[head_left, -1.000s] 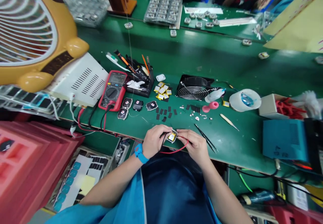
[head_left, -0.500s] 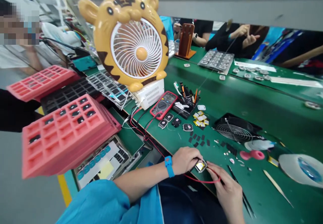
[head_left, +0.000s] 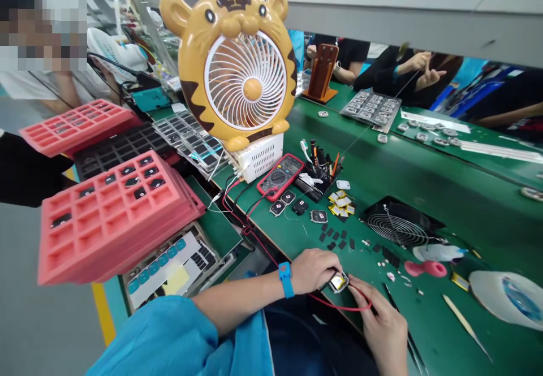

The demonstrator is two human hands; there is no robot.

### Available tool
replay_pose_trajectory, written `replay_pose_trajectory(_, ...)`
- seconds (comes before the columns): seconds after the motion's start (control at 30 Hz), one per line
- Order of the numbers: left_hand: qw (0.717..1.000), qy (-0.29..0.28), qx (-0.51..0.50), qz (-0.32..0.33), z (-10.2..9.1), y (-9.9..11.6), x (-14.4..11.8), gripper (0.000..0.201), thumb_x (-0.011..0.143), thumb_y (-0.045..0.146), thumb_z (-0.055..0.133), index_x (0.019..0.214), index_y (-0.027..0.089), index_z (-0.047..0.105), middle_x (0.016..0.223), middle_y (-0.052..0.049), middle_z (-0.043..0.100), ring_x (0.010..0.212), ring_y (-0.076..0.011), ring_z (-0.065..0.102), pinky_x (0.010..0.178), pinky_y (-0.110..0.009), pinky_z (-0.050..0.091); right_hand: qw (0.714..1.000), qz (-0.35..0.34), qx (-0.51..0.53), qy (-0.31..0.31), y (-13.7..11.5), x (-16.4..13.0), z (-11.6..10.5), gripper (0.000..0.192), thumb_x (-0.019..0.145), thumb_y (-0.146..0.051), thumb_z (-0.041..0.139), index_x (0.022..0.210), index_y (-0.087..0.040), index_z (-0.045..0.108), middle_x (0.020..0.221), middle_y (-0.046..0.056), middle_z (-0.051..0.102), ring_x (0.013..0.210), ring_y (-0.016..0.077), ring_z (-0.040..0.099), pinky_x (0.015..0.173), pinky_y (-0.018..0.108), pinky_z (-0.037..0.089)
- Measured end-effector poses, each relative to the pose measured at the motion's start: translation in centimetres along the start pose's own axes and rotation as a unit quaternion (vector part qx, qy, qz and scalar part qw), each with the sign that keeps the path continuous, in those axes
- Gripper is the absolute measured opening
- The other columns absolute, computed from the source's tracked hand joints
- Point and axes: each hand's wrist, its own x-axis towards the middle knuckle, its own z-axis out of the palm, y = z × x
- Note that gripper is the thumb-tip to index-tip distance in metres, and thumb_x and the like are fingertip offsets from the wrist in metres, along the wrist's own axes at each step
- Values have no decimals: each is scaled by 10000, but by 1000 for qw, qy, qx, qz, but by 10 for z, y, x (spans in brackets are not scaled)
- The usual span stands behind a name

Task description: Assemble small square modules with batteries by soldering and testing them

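Dropping looks like the main risk: the green bench (head_left: 500, 234) ends just beneath the small open case (head_left: 338, 282), so a slack pinch could let it slide off the near edge. Next in size is the tiger fan (head_left: 252, 89) at far left; if it blows hard, its draught might scatter the loose black strips (head_left: 343, 234). From the multimeter (head_left: 280, 177), left of the hands, the red lead (head_left: 350, 309) appears to come over the near edge, where a snag could tug it askew. Of the 2 hands, the left hand (head_left: 316, 270) is curled, its fingertips pinching the case's left side, with a black lead (head_left: 326, 284) beneath. The right hand (head_left: 384, 314), half closed, grips the looping red lead, fingertips at the case's right side. Smallest, the case lies between both hands, its inside showing yellow and white; should the lead tips, too hidden to make out, touch each other, a short could follow.
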Motion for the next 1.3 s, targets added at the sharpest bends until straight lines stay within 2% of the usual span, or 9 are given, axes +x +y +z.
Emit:
replay_pose_trajectory(0.3, 1000, 23, 3, 11, 4, -2, -1, 28, 969, 190, 650, 985, 207, 666, 1001, -27, 783, 921, -177, 735, 873, -283, 528, 1000, -7, 7, 3, -2, 2, -1, 227, 1022, -335, 565, 977, -254, 772, 976, 32, 819, 841, 217, 805, 759, 302, 659)
replay_pose_trajectory(0.5, 999, 44, -8, 29, -4, 2, -1, 58, 993, 221, 617, 993, 206, 674, 988, -30, 783, 897, -172, 739, 837, -273, 550, 1000, 3, 28, 11, -4, 4, 0, 190, 1004, -236, 580, 975, -247, 768, 972, 51, 815, 850, 216, 802, 756, 312, 667)
replay_pose_trajectory(0.67, 997, 58, -39, 43, -10, 4, 2, 126, 1019, 240, 562, 1017, 208, 684, 1000, -51, 778, 928, -188, 740, 849, -314, 575, 999, 23, 45, 11, -8, 9, 0, 174, 992, -215, 607, 996, -237, 779, 975, 72, 816, 882, 218, 800, 785, 330, 666)
replay_pose_trajectory(0.9, 991, 67, -80, 78, -13, 2, 12, 78, 1001, 224, 609, 1030, 195, 675, 1005, -83, 769, 1002, -207, 736, 875, -364, 604, 996, 37, 68, 37, -7, 14, 0, 164, 996, -214, 610, 1026, -229, 771, 879, 62, 800, 943, 224, 782, 807, 352, 650)
replay_pose_trajectory(1.03, 986, 92, -78, 117, -22, 10, 14, 42, 943, 196, 702, 979, 216, 712, 884, -46, 744, 938, -206, 697, 833, -363, 595, 993, 25, 93, 75, -11, 11, -2, 134, 990, -215, 625, 1046, -227, 746, 838, 48, 772, 801, 198, 725, 760, 363, 616)
replay_pose_trajectory(1.07, 987, 77, -63, 123, -26, 12, 13, 51, 943, 204, 704, 981, 227, 728, 855, -38, 730, 904, -200, 678, 807, -352, 588, 992, 26, 102, 72, -15, 9, -1, 137, 994, -217, 618, 1061, -224, 737, 837, 48, 766, 766, 187, 704, 740, 353, 606)
replay_pose_trajectory(1.13, 991, 12, -25, 130, -38, 16, 7, 93, 958, 222, 685, 1016, 251, 753, 824, -31, 702, 874, -193, 640, 775, -330, 573, 991, 30, 121, 38, -24, 4, 3, 151, 1010, -211, 580, 1077, -221, 715, 830, 42, 752, 742, 170, 680, 715, 320, 592)
replay_pose_trajectory(1.2, 989, -71, 17, 132, -55, 17, -1, 122, 961, 228, 680, 1044, 266, 760, 823, -29, 685, 868, -191, 618, 760, -311, 564, 991, 23, 126, -31, -34, -1, 8, 176, 1024, -197, 538, 1110, -215, 690, 845, 38, 744, 758, 161, 684, 722, 290, 590)
replay_pose_trajectory(1.3, 974, -178, 86, 112, -85, 15, -12, 131, 960, 228, 667, 1042, 278, 756, 869, -27, 686, 844, -184, 620, 727, -291, 562, 988, 3, 84, -129, -44, -7, 12, 282, 1024, -149, 484, 1262, -195, 627, 949, 54, 751, 821, 165, 701, 787, 285, 593)
